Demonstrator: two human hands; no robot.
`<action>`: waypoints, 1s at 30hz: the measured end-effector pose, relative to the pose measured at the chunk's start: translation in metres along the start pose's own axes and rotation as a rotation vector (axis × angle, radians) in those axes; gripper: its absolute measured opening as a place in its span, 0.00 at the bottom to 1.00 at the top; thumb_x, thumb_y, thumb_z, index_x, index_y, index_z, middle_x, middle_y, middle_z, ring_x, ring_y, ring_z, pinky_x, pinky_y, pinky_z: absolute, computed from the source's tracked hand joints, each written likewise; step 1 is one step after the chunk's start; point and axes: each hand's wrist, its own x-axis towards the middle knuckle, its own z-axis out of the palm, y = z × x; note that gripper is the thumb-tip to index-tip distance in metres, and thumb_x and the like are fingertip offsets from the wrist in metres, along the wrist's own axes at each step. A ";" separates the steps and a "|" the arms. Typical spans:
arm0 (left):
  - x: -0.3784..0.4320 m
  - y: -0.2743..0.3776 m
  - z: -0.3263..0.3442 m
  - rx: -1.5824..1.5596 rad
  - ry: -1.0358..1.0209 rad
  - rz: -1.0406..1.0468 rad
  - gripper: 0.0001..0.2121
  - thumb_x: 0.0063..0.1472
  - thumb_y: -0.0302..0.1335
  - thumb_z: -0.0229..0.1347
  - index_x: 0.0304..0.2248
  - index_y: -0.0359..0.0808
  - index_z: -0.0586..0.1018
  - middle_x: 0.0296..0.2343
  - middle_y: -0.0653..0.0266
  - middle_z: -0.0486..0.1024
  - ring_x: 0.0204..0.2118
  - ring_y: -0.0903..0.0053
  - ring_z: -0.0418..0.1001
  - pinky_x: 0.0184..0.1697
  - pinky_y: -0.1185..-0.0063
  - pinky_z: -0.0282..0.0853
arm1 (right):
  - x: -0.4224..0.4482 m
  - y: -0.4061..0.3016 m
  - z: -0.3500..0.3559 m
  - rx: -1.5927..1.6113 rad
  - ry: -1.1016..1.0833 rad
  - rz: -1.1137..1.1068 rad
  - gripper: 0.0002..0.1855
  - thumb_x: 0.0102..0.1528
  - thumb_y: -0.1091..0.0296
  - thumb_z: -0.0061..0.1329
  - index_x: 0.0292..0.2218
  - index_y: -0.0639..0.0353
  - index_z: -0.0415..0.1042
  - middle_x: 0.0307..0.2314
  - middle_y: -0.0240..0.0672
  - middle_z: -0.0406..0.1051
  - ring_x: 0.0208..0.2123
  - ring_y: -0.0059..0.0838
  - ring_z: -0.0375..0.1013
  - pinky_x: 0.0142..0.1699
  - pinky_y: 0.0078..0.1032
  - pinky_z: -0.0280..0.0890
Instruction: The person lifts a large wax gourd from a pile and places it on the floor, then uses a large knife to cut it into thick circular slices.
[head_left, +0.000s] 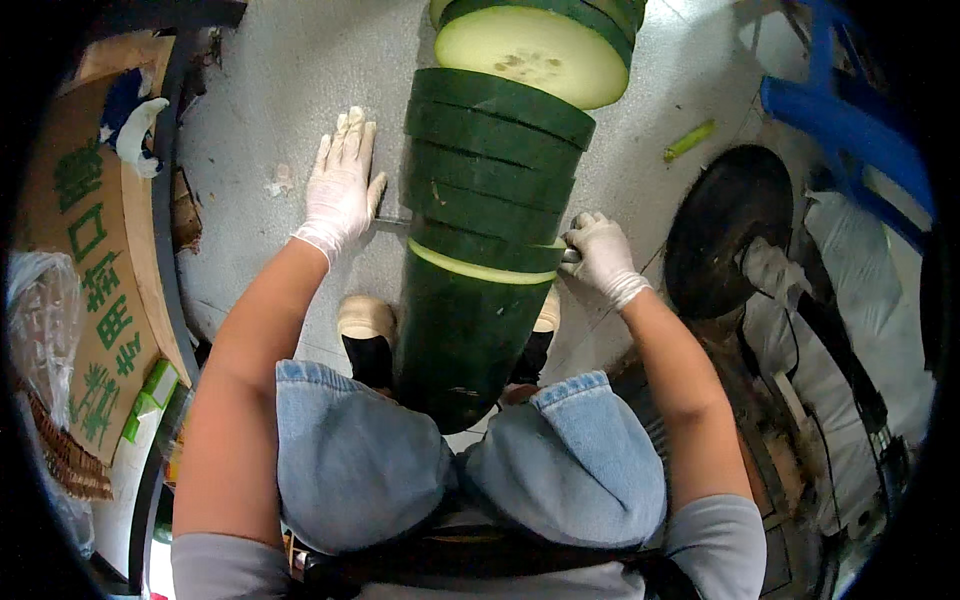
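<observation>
A long dark-green winter melon (480, 330) lies lengthwise before me, its near end between my knees. Several thick slices (495, 150) stand in a row along it, cut through but still lined up. At the far end a slice (532, 56) leans with its pale, seeded flesh showing. My right hand (600, 251), in a white glove, is closed around a knife handle (571, 256) at the melon's right side. The blade (391, 221) sticks out on the left; its middle is hidden by the melon. My gloved left hand (341, 180) is spread flat beside the blade's tip; contact is unclear.
A printed cardboard box (97, 285) and a plastic bag (45, 330) sit on a shelf at left. To the right are a black round disc (727, 232), a blue plastic stool (847, 135) and a green scrap (688, 141) on the tiled floor (255, 150).
</observation>
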 end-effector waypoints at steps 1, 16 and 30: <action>-0.002 -0.001 -0.002 -0.006 -0.008 0.017 0.31 0.60 0.37 0.45 0.58 0.33 0.50 0.59 0.53 0.44 0.62 0.64 0.41 0.63 0.69 0.36 | -0.005 -0.004 -0.009 0.062 -0.033 0.079 0.11 0.44 0.58 0.53 0.29 0.54 0.73 0.30 0.38 0.69 0.36 0.39 0.69 0.40 0.33 0.65; -0.094 0.015 -0.152 -0.153 0.116 0.190 0.28 0.58 0.30 0.44 0.57 0.34 0.53 0.58 0.51 0.48 0.61 0.62 0.45 0.62 0.68 0.38 | -0.128 -0.047 -0.090 0.121 0.270 0.087 0.08 0.40 0.67 0.53 0.22 0.55 0.67 0.16 0.39 0.67 0.19 0.40 0.70 0.24 0.31 0.64; -0.087 0.023 -0.134 -0.037 0.047 0.149 0.26 0.58 0.30 0.43 0.57 0.36 0.55 0.57 0.54 0.51 0.61 0.63 0.48 0.62 0.68 0.40 | -0.109 -0.034 -0.062 0.061 0.148 0.098 0.08 0.43 0.64 0.52 0.24 0.54 0.67 0.17 0.39 0.70 0.20 0.41 0.71 0.24 0.35 0.65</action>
